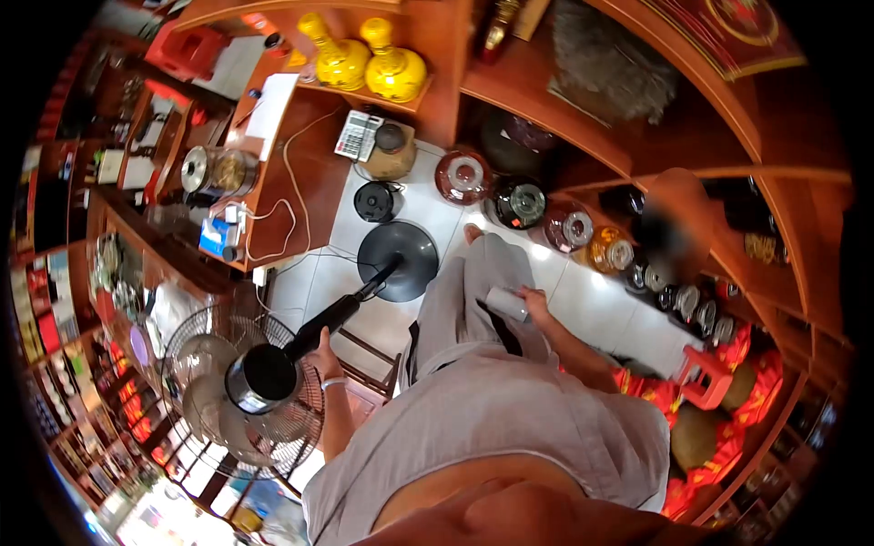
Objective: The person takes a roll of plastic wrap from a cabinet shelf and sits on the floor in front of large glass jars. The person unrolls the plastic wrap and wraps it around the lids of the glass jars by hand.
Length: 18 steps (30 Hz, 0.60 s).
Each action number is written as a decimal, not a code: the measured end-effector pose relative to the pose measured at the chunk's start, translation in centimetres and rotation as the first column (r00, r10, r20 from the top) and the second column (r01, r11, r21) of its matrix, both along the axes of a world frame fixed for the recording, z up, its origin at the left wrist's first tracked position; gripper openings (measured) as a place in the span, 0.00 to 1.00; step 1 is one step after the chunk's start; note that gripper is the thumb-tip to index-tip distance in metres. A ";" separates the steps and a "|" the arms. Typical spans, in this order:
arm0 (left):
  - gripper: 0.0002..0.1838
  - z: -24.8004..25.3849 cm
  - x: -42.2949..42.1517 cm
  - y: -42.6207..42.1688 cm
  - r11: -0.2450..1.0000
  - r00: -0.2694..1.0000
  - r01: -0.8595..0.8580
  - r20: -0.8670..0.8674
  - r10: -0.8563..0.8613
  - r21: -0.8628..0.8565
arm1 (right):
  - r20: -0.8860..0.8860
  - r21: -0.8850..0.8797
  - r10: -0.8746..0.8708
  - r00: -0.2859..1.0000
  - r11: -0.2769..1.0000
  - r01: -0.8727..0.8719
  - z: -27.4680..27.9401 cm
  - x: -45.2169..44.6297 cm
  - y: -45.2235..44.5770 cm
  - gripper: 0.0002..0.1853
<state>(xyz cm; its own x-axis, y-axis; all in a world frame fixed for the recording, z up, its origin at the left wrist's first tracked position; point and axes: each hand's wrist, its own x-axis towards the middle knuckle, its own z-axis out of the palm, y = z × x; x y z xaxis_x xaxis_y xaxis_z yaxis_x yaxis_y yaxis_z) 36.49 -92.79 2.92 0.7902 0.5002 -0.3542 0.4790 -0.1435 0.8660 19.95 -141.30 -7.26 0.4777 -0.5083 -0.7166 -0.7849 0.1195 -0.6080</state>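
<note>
My left hand (323,357) is at the black neck of a standing fan (328,323), just beside the motor housing, with its fingers wrapped round the pole. The fan's wire cage (205,400) lies to the left of that hand, and its round black base (398,261) rests on the tiled floor. A pale grey cylindrical object (507,303) is in my right hand (532,302), in front of my right thigh. Its far end is partly hidden against the grey trousers.
A wooden desk (305,182) at the upper left carries a white cable and a glass jar (218,171). Large jars (462,177) line the floor along the shelves. A red stool (703,378) stands at the right. Yellow vases (395,73) are at the top.
</note>
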 end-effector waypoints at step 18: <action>0.17 -11.4 -2.8 -17.9 -0.090 -0.286 0.925 -0.522 -0.803 -0.368 | -0.164 0.705 -0.589 0.791 0.491 0.512 4.2 -13.6 6.3 0.15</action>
